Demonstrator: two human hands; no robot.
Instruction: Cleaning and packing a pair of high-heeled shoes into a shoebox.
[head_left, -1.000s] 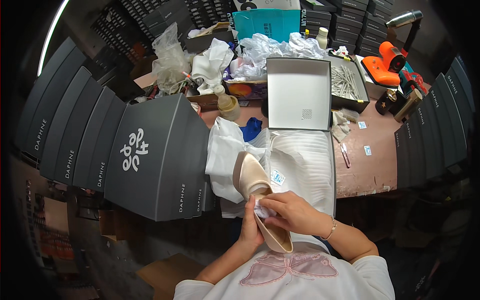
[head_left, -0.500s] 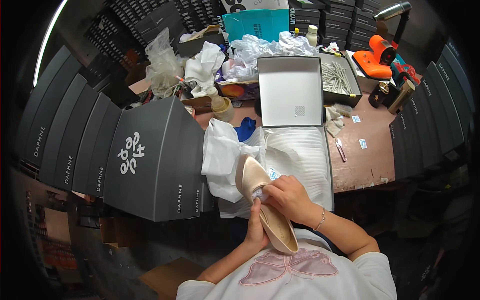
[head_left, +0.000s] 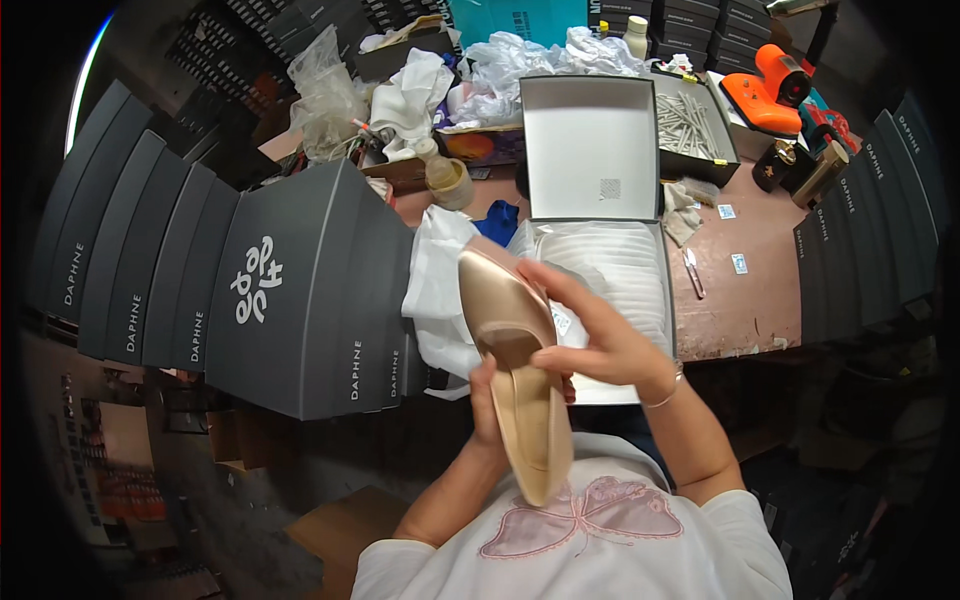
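Observation:
A beige satin pump (head_left: 530, 415) with a pointed toe is held up in front of my chest, toe pointing away from me. My left hand (head_left: 485, 415) grips its left side, the thumb by the opening. Against its right side lies my right hand (head_left: 600, 335), fingers along the toe and thumb at the edge of the opening. The inside of the toe is in shadow. Beyond the shoe is an open shoebox, its white-lined lid (head_left: 590, 140) raised and ribbed white wrapping (head_left: 625, 275) inside. White tissue paper (head_left: 435, 300) lies left of the toe.
Dark grey shoeboxes (head_left: 330, 290) stand at the left, more boxes (head_left: 865, 235) at the right. Farther back are a box of white sticks (head_left: 688, 125), an orange device (head_left: 765, 100), crumpled paper (head_left: 515, 75) and a bottle (head_left: 440, 165). Thread snips (head_left: 693, 273) lie on the table.
The shoe has come up closer to the camera. My right hand has left the white stuffing at the shoe's opening and now lies along its side. The stuffing no longer shows.

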